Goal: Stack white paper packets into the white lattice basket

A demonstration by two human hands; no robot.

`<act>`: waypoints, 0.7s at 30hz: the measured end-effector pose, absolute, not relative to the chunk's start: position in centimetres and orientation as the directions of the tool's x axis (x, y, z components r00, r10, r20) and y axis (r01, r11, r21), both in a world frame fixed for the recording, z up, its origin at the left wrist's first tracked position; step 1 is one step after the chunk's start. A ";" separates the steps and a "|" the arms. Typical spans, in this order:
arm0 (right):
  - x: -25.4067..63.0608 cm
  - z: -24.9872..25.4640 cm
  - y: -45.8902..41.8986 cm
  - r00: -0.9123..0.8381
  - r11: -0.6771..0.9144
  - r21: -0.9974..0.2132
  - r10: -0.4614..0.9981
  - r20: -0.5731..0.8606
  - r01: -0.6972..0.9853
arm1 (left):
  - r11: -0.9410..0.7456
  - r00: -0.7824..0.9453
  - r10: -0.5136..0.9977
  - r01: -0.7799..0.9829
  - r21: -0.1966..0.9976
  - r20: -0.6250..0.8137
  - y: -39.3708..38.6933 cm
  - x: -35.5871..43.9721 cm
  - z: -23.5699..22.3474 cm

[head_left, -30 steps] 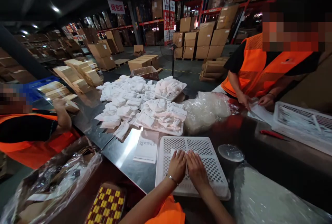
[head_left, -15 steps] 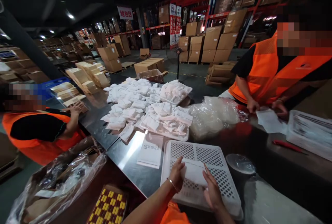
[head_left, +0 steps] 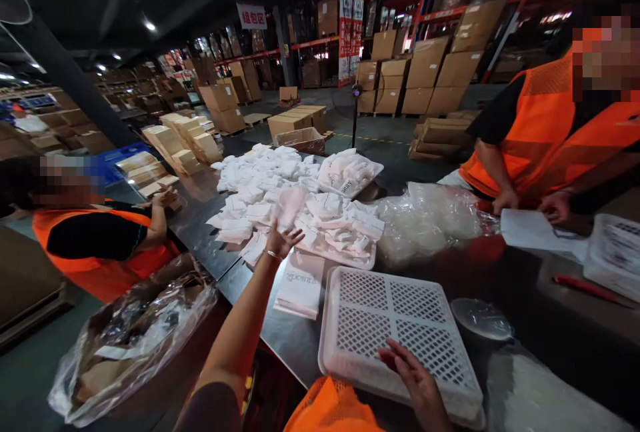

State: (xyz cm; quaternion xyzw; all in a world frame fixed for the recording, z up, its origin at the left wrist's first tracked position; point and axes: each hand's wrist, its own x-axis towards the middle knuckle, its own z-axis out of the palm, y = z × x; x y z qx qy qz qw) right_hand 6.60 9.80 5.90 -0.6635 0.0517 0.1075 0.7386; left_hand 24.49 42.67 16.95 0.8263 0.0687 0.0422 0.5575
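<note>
1. Landmark: one white, rectangular plastic lattice tray (head_left: 393, 319), apparently upside down, lies on a dark, shiny metal desk (head_left: 295, 340).
2. The left hand (head_left: 283, 241) reaches out beyond the tray's far left corner, wide open with fingers spread. One soft, white, flat packet (head_left: 290, 209), blurred, is just past its fingertips; I cannot tell whether they touch. The hand has no closed grip on anything.
3. The right hand (head_left: 413, 375) is above the near part of the tray, loosely open, fingers extended, with nothing visibly in its grasp.
4. The packet looks light, soft and floppy, perhaps a little slippery, and unlikely to break. A gentle pinch on its flat edge, or at two opposite ends, should hold it without crushing.
5. Behind the tray spreads one large heap of similar white packets (head_left: 265, 172), too many and too overlapped to count. One shallow white tray piled with packets (head_left: 373, 259) sits between heap and landmark tray.
6. Just left of the landmark tray: one stack of flat white pouches printed with lettering (head_left: 300, 285); its layers cannot be counted.
7. Right of it: one clear, round plastic disc (head_left: 481, 319) and, nearer, one clear plastic bag with pale contents (head_left: 545, 392).
8. Two co-workers in orange vests are present: one left (head_left: 90, 245), one right (head_left: 543, 129).
</note>
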 end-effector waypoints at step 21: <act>-1.2 -3.7 -8.9 0.799 -0.813 -0.149 -0.581 0.157 -0.562 | -0.929 0.842 -0.299 -0.364 -0.064 -0.449 44.1 19.0 -1.5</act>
